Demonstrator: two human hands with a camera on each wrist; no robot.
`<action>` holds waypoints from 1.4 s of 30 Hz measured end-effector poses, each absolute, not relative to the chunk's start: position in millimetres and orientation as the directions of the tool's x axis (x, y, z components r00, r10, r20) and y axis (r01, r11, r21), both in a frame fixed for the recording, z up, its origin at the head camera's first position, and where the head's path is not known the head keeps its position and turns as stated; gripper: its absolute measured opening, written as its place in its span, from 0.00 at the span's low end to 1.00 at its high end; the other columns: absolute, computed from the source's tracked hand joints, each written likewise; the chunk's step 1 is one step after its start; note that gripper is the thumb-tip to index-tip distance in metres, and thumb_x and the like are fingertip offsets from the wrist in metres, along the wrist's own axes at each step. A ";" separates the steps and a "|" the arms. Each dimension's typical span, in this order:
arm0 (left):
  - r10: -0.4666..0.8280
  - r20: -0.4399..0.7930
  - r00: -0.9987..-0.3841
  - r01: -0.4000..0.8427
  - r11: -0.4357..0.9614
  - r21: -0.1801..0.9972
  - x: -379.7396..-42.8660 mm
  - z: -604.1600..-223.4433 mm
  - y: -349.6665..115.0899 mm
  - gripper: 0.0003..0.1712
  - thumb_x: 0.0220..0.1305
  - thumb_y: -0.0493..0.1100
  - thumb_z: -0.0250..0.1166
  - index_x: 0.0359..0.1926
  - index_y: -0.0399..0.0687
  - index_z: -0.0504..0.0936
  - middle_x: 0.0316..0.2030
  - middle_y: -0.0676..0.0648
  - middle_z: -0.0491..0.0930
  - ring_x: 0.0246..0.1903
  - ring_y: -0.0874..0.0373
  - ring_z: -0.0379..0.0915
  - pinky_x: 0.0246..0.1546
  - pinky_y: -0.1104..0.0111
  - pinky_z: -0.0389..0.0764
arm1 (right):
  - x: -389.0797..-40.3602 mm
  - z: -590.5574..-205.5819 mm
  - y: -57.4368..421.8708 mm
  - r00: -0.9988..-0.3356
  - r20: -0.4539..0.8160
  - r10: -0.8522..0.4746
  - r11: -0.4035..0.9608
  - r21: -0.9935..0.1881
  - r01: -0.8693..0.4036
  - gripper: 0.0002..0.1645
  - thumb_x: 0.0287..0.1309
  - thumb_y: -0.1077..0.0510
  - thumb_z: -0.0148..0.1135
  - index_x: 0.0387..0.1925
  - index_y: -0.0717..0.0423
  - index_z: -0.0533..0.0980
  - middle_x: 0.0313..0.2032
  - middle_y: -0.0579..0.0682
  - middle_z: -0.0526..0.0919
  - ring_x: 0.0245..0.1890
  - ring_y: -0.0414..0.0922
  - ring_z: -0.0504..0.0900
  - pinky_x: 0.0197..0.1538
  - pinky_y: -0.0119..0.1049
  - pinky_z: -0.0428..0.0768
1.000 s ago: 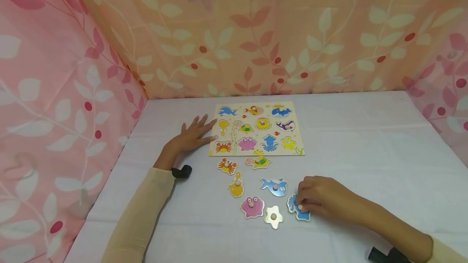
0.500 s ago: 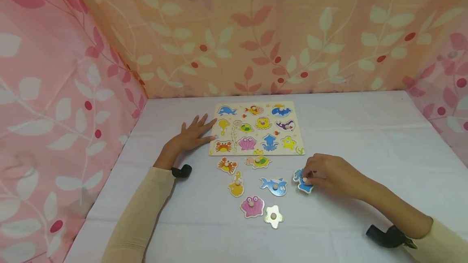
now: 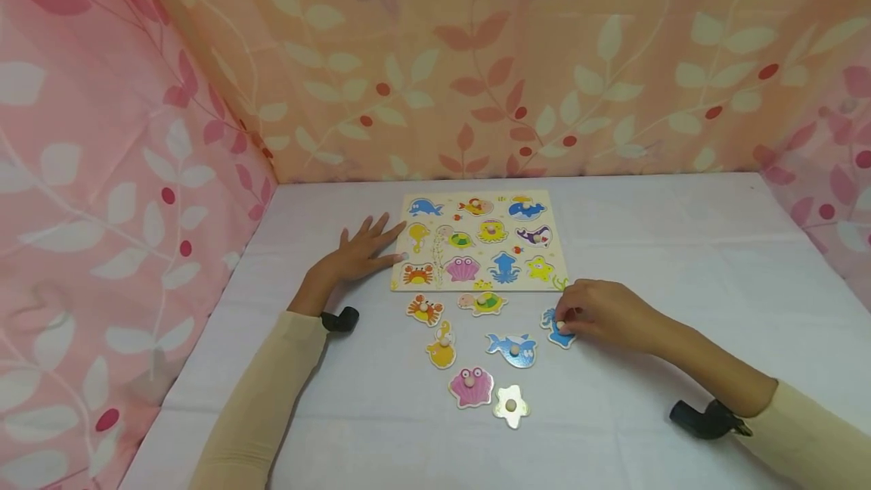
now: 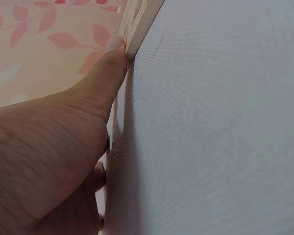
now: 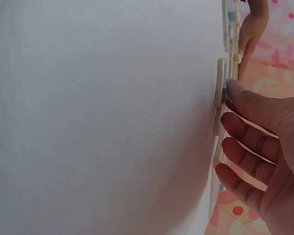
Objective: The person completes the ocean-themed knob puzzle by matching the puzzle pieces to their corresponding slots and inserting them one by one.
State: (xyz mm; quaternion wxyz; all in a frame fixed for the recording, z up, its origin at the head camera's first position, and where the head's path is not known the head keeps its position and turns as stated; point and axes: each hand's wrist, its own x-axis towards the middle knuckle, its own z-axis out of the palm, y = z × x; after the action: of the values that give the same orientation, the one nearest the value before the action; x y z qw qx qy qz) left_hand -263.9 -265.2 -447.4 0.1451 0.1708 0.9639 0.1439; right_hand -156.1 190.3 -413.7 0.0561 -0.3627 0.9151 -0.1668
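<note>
My right hand (image 3: 608, 314) pinches the round wooden knob of a blue squid puzzle piece (image 3: 553, 335), right of the blue fish-like piece (image 3: 524, 354). In the right wrist view the squid piece (image 5: 219, 88) shows edge-on at the thumb tip; whether it touches the cloth I cannot tell. My left hand (image 3: 357, 257) lies spread at the left side of the cream puzzle board (image 3: 481, 255). The left wrist view has its thumb (image 4: 105, 68) touching the board edge (image 4: 144, 29). Printed on the board is a matching blue squid shape (image 3: 504, 268).
Knobbed pieces lie before the board: crab (image 3: 425, 310), turtle (image 3: 485, 303), seahorse (image 3: 442, 350), pink shell (image 3: 472, 388) and pale star (image 3: 511, 406). Several pieces, including an octopus (image 3: 492, 231), sit in the board. White cloth (image 3: 653, 233) covers the table; patterned curtains (image 3: 435, 59) surround it.
The right hand has carried the squid piece away from beside the star, toward the board, then slightly left. The left hand and board stay in place; the head view has shifted slightly.
</note>
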 end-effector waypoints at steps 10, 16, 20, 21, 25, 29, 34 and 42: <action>0.372 -0.234 -0.898 0.292 0.903 0.315 -263.5 -446.9 -265.3 0.46 0.69 0.75 0.49 0.81 0.73 0.44 0.81 0.48 0.32 0.79 0.42 0.20 0.69 0.32 0.25 | -167.8 -413.5 194.1 -0.641 -0.013 -0.767 0.587 -0.417 -0.694 0.11 0.54 0.56 0.78 0.40 0.41 0.89 0.36 0.29 0.82 0.40 0.32 0.78 0.46 0.37 0.81; 0.370 -0.237 -0.898 0.289 0.904 0.314 -264.1 -451.3 -265.2 0.46 0.69 0.76 0.49 0.81 0.74 0.44 0.81 0.48 0.31 0.79 0.43 0.20 0.69 0.33 0.26 | -172.1 -412.8 194.2 -0.619 -0.041 -0.784 0.578 -0.413 -0.704 0.12 0.54 0.57 0.78 0.40 0.39 0.90 0.35 0.29 0.81 0.39 0.33 0.76 0.45 0.35 0.81; 0.372 -0.234 -0.898 0.289 0.901 0.322 -263.9 -451.0 -265.1 0.46 0.69 0.76 0.49 0.81 0.74 0.44 0.81 0.48 0.31 0.79 0.43 0.20 0.69 0.33 0.25 | -171.7 -411.4 192.3 -0.608 -0.026 -0.793 0.571 -0.378 -0.729 0.12 0.52 0.58 0.78 0.39 0.41 0.89 0.37 0.30 0.82 0.41 0.34 0.77 0.46 0.36 0.82; 0.373 -0.233 -0.898 0.289 0.901 0.324 -263.7 -450.5 -265.0 0.46 0.69 0.76 0.49 0.81 0.74 0.44 0.81 0.49 0.31 0.79 0.43 0.20 0.69 0.33 0.25 | -171.6 -410.9 191.9 -0.610 -0.021 -0.792 0.573 -0.369 -0.732 0.12 0.52 0.58 0.79 0.39 0.41 0.89 0.37 0.30 0.82 0.42 0.35 0.78 0.47 0.37 0.83; 0.374 -0.233 -0.898 0.288 0.898 0.334 -263.5 -447.9 -264.7 0.46 0.69 0.76 0.49 0.81 0.74 0.44 0.81 0.49 0.31 0.79 0.44 0.19 0.69 0.33 0.25 | -172.3 -407.1 190.7 -0.636 -0.005 -0.772 0.599 -0.343 -0.724 0.12 0.51 0.57 0.79 0.39 0.41 0.89 0.37 0.31 0.83 0.41 0.35 0.78 0.46 0.36 0.83; 0.375 -0.236 -0.897 0.289 0.899 0.329 -263.3 -445.8 -264.3 0.46 0.69 0.76 0.50 0.81 0.74 0.44 0.81 0.49 0.31 0.79 0.43 0.19 0.69 0.33 0.25 | -174.0 -405.3 188.6 -0.695 -0.013 -0.719 0.656 -0.343 -0.672 0.11 0.51 0.55 0.80 0.38 0.40 0.88 0.35 0.31 0.82 0.37 0.34 0.76 0.41 0.32 0.81; 0.375 -0.235 -0.897 0.285 0.895 0.342 -263.0 -443.1 -263.8 0.46 0.69 0.74 0.51 0.81 0.73 0.45 0.81 0.48 0.32 0.79 0.43 0.20 0.69 0.33 0.25 | -174.6 -405.8 184.7 -0.744 -0.013 -0.669 0.702 -0.341 -0.625 0.09 0.51 0.52 0.80 0.34 0.40 0.86 0.30 0.32 0.79 0.32 0.35 0.73 0.35 0.30 0.77; 0.374 -0.248 -0.894 0.287 0.901 0.325 -265.8 -445.5 -264.2 0.46 0.69 0.75 0.50 0.81 0.75 0.44 0.81 0.49 0.31 0.79 0.45 0.19 0.69 0.33 0.25 | -170.8 -411.2 177.5 -0.789 -0.026 -0.613 0.746 -0.349 -0.568 0.10 0.49 0.50 0.81 0.31 0.42 0.85 0.25 0.34 0.74 0.30 0.36 0.71 0.32 0.31 0.74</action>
State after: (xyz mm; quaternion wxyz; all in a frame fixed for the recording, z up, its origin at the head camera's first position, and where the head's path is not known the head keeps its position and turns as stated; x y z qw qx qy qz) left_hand -265.8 -264.2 -445.5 0.1538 0.1717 0.9628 0.1412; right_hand -170.8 177.5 -411.2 0.0697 -0.3170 0.9317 -0.1634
